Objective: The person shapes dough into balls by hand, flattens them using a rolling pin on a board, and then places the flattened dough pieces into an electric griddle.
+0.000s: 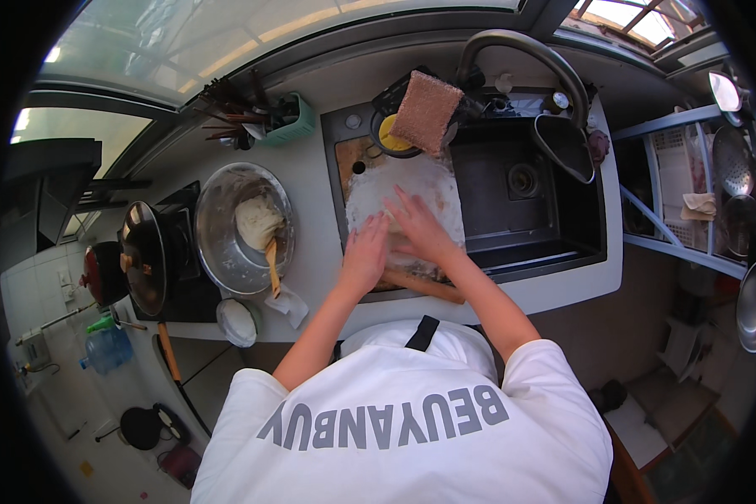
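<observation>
Both my hands are over a wooden board (439,186) dusted with white flour. My left hand (366,252) lies at the board's left part, its fingertips near those of my right hand. My right hand (419,228) has its fingers spread. A pale patch shows between them, perhaps dough; whether either hand presses on it, I cannot tell. A wooden rolling pin (423,286) rests along the board's near edge, below my hands. To the left, a metal bowl (209,252) holds a lump of dough (258,222) and a wooden spatula (273,264).
A black sink (498,208) with an arched faucet (564,60) adjoins the board on the right. Behind the board stand a small bowl (387,143) and a brownish scouring pad (426,110). A container of white powder (237,322) sits near the counter's front. Green utensil holder (293,123) stands back left.
</observation>
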A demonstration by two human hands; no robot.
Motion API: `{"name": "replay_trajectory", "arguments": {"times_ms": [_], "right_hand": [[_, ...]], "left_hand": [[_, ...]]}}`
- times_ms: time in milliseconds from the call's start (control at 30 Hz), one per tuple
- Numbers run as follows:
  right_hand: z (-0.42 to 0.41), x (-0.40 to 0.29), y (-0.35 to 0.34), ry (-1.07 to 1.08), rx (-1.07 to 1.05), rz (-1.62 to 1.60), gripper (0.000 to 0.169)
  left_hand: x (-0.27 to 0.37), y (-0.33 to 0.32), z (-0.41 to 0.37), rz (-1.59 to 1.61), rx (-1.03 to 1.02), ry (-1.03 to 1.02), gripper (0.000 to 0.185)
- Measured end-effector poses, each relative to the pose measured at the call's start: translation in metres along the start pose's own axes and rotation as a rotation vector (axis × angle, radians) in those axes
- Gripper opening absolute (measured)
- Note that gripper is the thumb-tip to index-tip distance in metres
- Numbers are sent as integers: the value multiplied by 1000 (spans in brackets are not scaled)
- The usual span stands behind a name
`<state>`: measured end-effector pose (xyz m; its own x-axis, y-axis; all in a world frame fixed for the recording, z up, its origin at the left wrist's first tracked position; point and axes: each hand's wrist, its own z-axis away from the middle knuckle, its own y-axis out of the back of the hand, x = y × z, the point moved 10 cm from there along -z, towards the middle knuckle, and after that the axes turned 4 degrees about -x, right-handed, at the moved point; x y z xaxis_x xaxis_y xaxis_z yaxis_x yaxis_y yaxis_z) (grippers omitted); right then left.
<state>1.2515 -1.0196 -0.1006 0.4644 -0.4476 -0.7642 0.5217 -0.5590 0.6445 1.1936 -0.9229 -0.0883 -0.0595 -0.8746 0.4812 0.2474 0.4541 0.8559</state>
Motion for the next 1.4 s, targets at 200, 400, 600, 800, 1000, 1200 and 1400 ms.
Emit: {"name": "replay_trajectory", "arguments": {"times_ms": [200, 400, 600, 800, 1000, 1200, 1400], "right_hand": [[42, -7, -14, 100, -94, 273, 70], [47, -6, -20, -5, 30, 267, 65], [21, 21, 15, -197, -71, -24, 55], [27, -5, -11, 41, 197, 332, 43], [83, -38, 3, 84, -16, 187, 49], [126, -22, -20, 101, -31, 260, 46], [89, -30, 39, 211, 110, 348, 45]], "left_hand": [[7, -33, 3, -198, -119, -94, 72], [4, -41, -8, -285, -164, -124, 75], [-27, -23, -35, -48, -415, 76, 63], [-7, -43, -16, -119, 14, -123, 49], [-61, 17, -11, 351, 86, 280, 37], [-5, 2, 53, -151, -198, -30, 45], [-12, -2, 56, -281, 1, 82, 59]]}}
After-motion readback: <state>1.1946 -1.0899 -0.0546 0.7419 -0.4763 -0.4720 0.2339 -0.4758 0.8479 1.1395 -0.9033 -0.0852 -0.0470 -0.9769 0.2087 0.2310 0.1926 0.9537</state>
